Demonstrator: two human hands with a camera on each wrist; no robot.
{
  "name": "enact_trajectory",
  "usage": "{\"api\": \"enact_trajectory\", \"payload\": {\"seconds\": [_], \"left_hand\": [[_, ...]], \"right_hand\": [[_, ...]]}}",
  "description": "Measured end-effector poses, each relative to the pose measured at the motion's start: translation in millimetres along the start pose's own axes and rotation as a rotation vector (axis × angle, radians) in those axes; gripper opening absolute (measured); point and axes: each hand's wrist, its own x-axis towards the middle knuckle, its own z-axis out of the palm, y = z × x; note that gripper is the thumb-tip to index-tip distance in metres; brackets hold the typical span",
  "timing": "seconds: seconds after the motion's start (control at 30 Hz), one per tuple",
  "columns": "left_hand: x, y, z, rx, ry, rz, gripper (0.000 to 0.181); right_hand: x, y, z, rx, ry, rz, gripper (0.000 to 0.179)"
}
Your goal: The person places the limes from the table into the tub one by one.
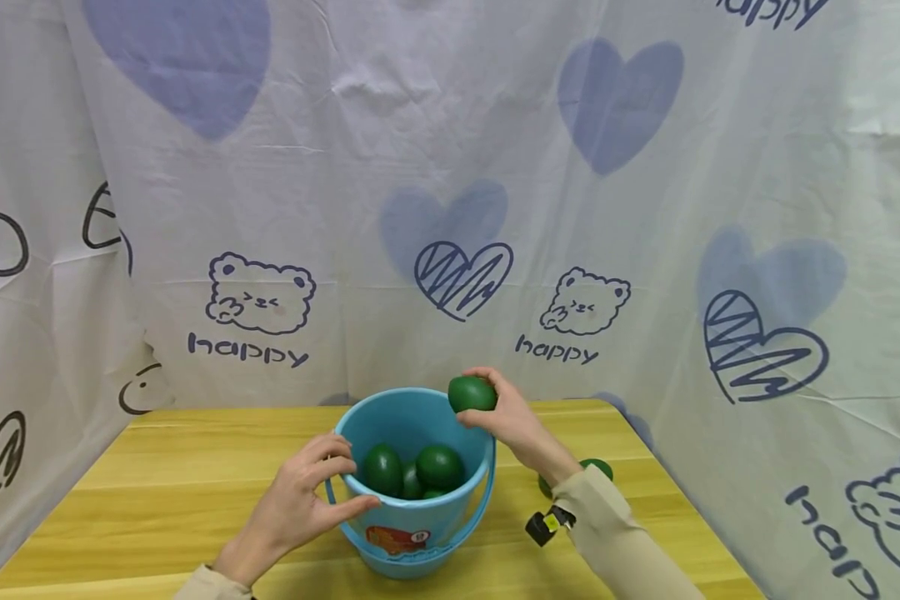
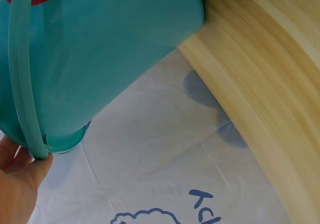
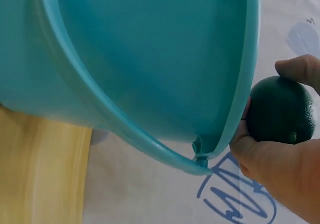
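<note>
A light blue bucket (image 1: 405,417) stands on the table with several dark green avocados (image 1: 439,467) inside. My left hand (image 1: 296,500) holds the bucket's left rim, its thumb toward the front; in the left wrist view its fingertips (image 2: 42,166) meet the rim by the handle's (image 2: 22,73) joint. Over the right rear rim, my right hand (image 1: 506,417) grips another avocado (image 1: 471,394) between thumb and fingers. The right wrist view shows this avocado (image 3: 280,108) just outside the rim. The bucket's lowest contents are partly hidden.
More green fruit (image 1: 596,468) lies on the wooden table (image 1: 217,467), partly hidden behind my right wrist. A black wrist strap piece (image 1: 543,527) hangs at the right cuff. A white printed curtain (image 1: 345,208) closes off the back and sides.
</note>
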Motion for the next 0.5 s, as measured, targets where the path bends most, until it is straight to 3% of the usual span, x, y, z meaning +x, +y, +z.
{"api": "enact_trajectory", "payload": {"seconds": [0.5], "left_hand": [[1.1,-1.2,-0.5,-0.009,-0.015,0.005,0.032]], "right_hand": [[13.0,-4.8,11.6,-0.187,-0.067,-0.054,0.062]]}}
